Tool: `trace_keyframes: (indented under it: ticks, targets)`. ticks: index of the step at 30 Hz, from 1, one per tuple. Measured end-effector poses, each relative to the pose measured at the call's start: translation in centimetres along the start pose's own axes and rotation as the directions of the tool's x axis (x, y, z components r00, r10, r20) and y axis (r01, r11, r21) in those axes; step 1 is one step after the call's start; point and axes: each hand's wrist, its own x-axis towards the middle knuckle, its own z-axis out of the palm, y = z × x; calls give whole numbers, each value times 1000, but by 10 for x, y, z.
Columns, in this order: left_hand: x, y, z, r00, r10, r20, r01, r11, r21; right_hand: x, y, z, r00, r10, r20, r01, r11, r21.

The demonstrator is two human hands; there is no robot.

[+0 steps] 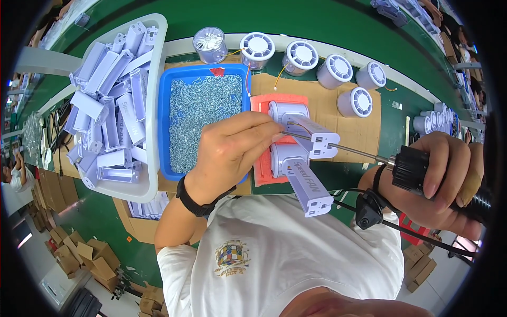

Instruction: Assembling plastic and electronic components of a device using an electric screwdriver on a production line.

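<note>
My right hand [449, 177] is wrapped round a black electric screwdriver [411, 168]. Its long thin bit [362, 153] runs left through the handle of a pale lilac fan body [317, 138]. At the bit's far end my left hand [232, 150] is closed in a pinch, with the fingertips at the handle's base. What they pinch is too small or hidden to make out. Thin wires show inside that handle. A second fan body [302, 185] lies just nearer to me, its handle also pointing right. Both round ends rest on a red-orange foam pad [262, 174].
A blue tray [164, 124] of loose screws stands left of the pad. Beyond it is a white tub [158, 53] heaped with lilac handle shells. Several round fan heads [301, 55], some with wires, line the back. A cable [417, 232] trails below my right hand. Cardboard [364, 132] covers the green bench.
</note>
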Motion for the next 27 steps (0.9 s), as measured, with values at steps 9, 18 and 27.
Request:
trace_keyframes:
  ticks: [9, 18, 27]
  targets:
    - [0, -4, 1, 998, 58, -17, -57, 998, 27, -1, 0, 3, 997, 49, -53, -47, 999, 26]
    - [-2, -4, 2, 1000, 3, 20, -3, 1000, -16, -3, 2, 7, 995, 63, -83, -61, 998, 28]
    - [6, -7, 15, 998, 3, 67, -14, 988, 156, -4, 1, 19, 994, 8, 112, 16, 977, -213]
